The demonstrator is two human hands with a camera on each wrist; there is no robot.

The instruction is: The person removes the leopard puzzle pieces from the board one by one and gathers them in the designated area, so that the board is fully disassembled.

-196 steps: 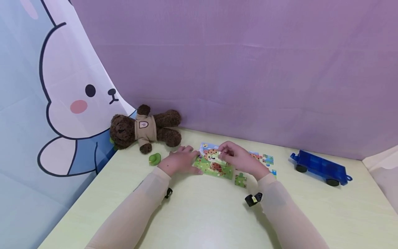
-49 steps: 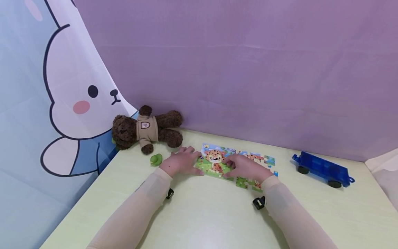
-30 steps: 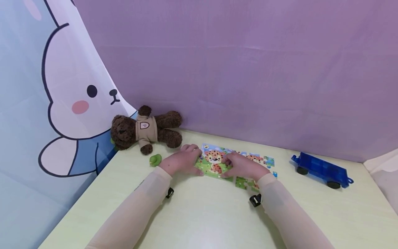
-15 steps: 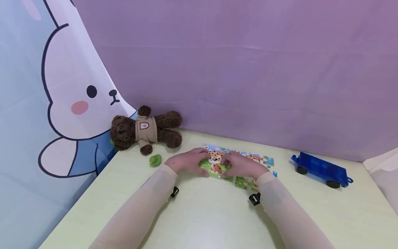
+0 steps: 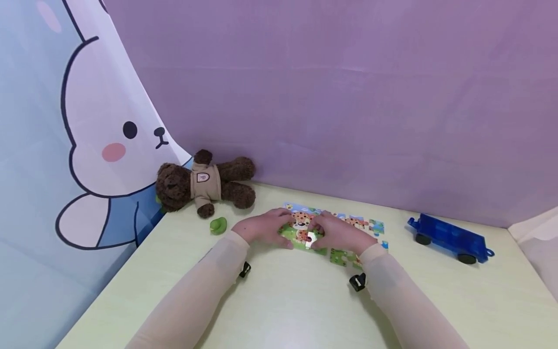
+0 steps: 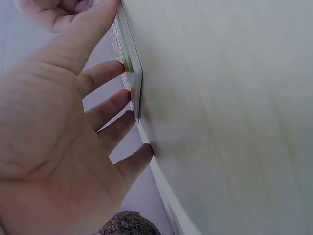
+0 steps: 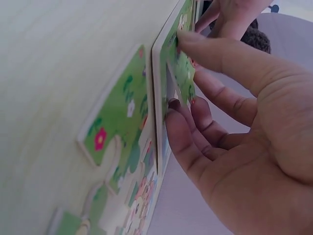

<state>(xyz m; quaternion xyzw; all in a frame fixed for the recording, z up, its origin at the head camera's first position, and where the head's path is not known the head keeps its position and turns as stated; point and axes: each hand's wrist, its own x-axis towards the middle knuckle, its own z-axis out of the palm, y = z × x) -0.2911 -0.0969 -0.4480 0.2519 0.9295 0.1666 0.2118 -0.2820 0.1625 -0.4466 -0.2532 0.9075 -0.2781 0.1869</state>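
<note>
In the head view, a leopard jigsaw puzzle [image 5: 301,219] lies flat between both hands, with a pale gap in its lower right part. My right hand [image 5: 339,232] pinches a green puzzle piece [image 7: 184,76], which tilts up out of that gap in the right wrist view. The left hand [image 5: 263,228] spreads over the puzzle's left side, its fingers near the edge. The left wrist view shows these fingers mostly straight, some fingertips touching the puzzle's rim. Loose puzzle pieces [image 5: 337,257] lie just right of the puzzle, partly hidden by my right hand.
A brown teddy bear [image 5: 206,183] lies at the back left, with a green rubber duck [image 5: 218,226] in front of it. At the right stands a blue toy wagon [image 5: 451,237]. A purple cloth [image 5: 327,106] hangs behind the table [image 5: 279,300].
Earlier, my right hand was above a pale gap at the leopard's face; that spot is now filled. My left hand has shifted right onto the puzzle. The green piece now tilts up, baring a gap.
</note>
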